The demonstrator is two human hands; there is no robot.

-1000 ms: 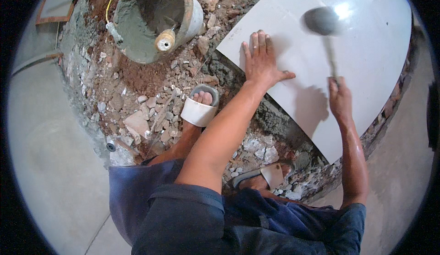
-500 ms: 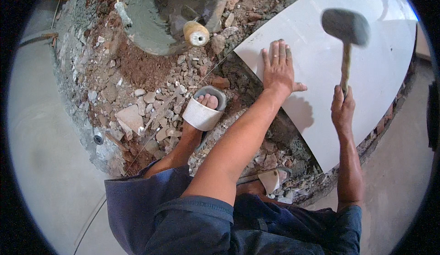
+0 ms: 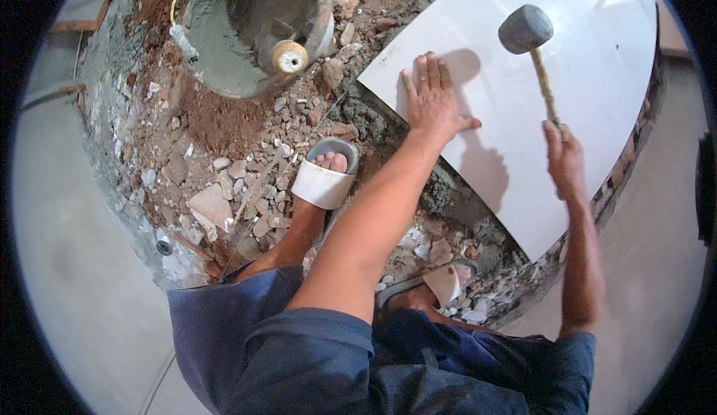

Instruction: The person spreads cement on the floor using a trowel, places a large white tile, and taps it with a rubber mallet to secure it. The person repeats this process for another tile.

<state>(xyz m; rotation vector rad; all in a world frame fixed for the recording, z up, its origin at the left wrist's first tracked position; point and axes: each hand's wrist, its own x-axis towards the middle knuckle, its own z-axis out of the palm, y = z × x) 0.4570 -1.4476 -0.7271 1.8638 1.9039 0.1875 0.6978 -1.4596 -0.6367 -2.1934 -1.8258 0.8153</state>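
Observation:
A large, glossy white tile [image 3: 575, 109] lies on the rubble bed at the right. My left hand [image 3: 433, 105] rests flat on its left part, fingers spread toward the far edge. Over the tile, my right hand [image 3: 566, 157] is wrapped round the wooden handle of a rubber mallet [image 3: 526, 29]. The mallet's dark grey head is raised and casts a shadow beside my left fingers. Wet grey mortar [image 3: 448, 191] shows along the tile's near left edge.
A round tub [image 3: 326, 12] with grey wet mortar and a wooden-handled tool [image 3: 290, 57] stands at the far left. Broken stones [image 3: 211, 204] and red soil surround my sandalled feet. A thin string line [image 3: 337, 104] crosses the rubble. Smooth grey floor [image 3: 82, 266] borders the left.
The mallet head has swung left, toward my left hand, and its handle now leans left. My left hand still presses on the tile. The whole view has shifted slightly.

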